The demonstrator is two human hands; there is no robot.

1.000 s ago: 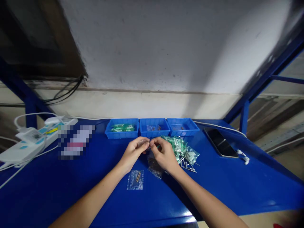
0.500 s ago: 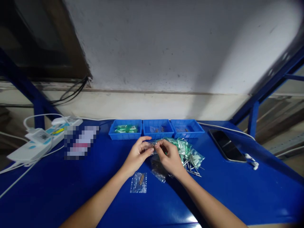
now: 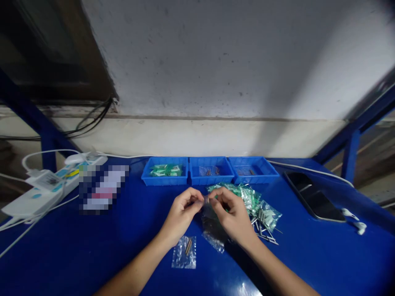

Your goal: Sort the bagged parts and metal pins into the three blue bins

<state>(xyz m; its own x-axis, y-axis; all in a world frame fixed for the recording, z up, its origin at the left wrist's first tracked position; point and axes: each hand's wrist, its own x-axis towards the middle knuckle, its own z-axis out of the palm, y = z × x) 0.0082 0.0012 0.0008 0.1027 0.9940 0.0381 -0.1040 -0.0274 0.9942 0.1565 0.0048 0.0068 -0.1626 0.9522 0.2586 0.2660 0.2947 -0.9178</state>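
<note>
My left hand (image 3: 184, 211) and my right hand (image 3: 232, 211) meet above the blue table, fingertips close together. Both pinch a small clear plastic bag (image 3: 206, 200); what is inside it is mostly hidden by the fingers. Below my left wrist lies another clear bag (image 3: 180, 257) with brass-coloured pins (image 3: 189, 246) in it. A larger clear bag (image 3: 216, 238) with dark contents rests under my right hand, partly covered. Beside my right hand are a heap of green-and-white packets (image 3: 251, 196) and several loose metal rods (image 3: 266, 234).
Three blue bins stand in a row: the left bin (image 3: 165, 181) holds green packets, the middle bin (image 3: 212, 179) and right bin (image 3: 257, 179) hold small bagged pins. A phone (image 3: 314, 197) and white earbuds (image 3: 359, 227) lie right, a power strip (image 3: 24, 203) with cables left.
The view has shifted slightly, so the bins and packets sit lower and further right. My left fingers have curled in from a more spread pose, pinching the small bag between both hands.
</note>
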